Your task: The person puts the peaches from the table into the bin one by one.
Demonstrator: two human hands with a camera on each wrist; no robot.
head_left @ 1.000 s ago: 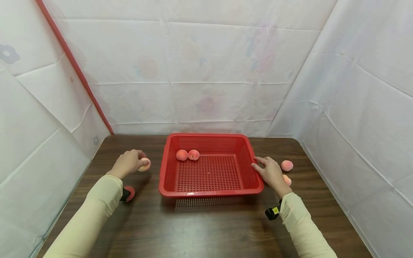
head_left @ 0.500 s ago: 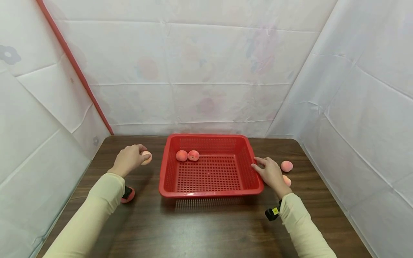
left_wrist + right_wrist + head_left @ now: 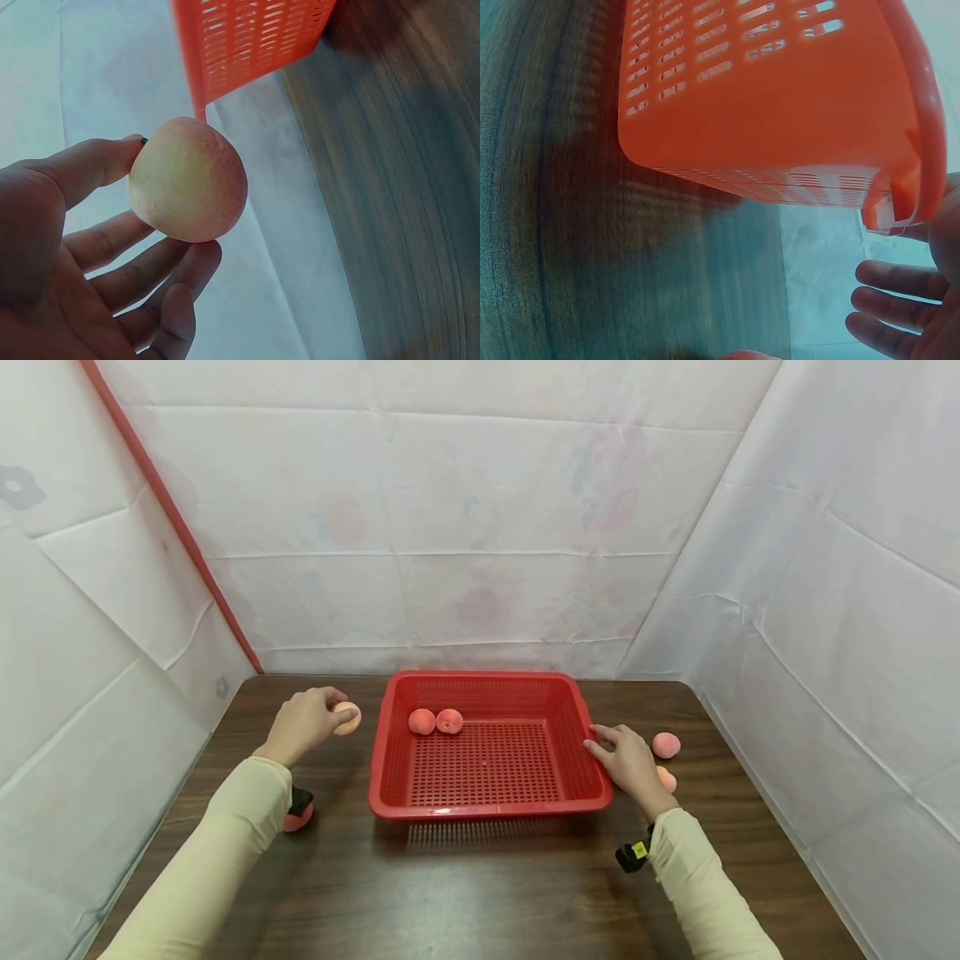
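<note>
We logged the left hand [image 3: 303, 725] pinching a peach [image 3: 347, 718] between thumb and fingertips, lifted off the worktop [image 3: 480, 893] and just beside the left wall of the red perforated basket [image 3: 390, 793]. The left wrist view confirmed the grip: thumb on one side of the peach [image 3: 187, 178], fingers [image 3: 142, 274] cupped under it, basket wall [image 3: 247, 41] close above in that view.

The right hand [image 3: 630, 764] lay spread with fingers relaxed, resting against the right rim of the basket; it held nothing. In the right wrist view the fingers [image 3: 896, 300] showed just below the basket's corner [image 3: 780, 142].

Two peaches [image 3: 436, 721] sat touching each other inside the basket, near its far left corner. Two more lay on the worktop right of the basket: one [image 3: 666, 744] just beyond the right hand, another [image 3: 667, 778] partly hidden behind that hand. A reddish fruit [image 3: 297, 817] lay left of the basket, half covered by the left sleeve.

Our judgement: the step in hand was carrying the held peach toward the basket. The next move would call for lifting it clear of the left rim, then loosening the pinch low over the mesh floor so it does not roll.

Surface: dark wood-grain worktop. Room: creased white sheeting behind and to both sides of the basket, a red pole [image 3: 168, 510] slanting up at far left.
</note>
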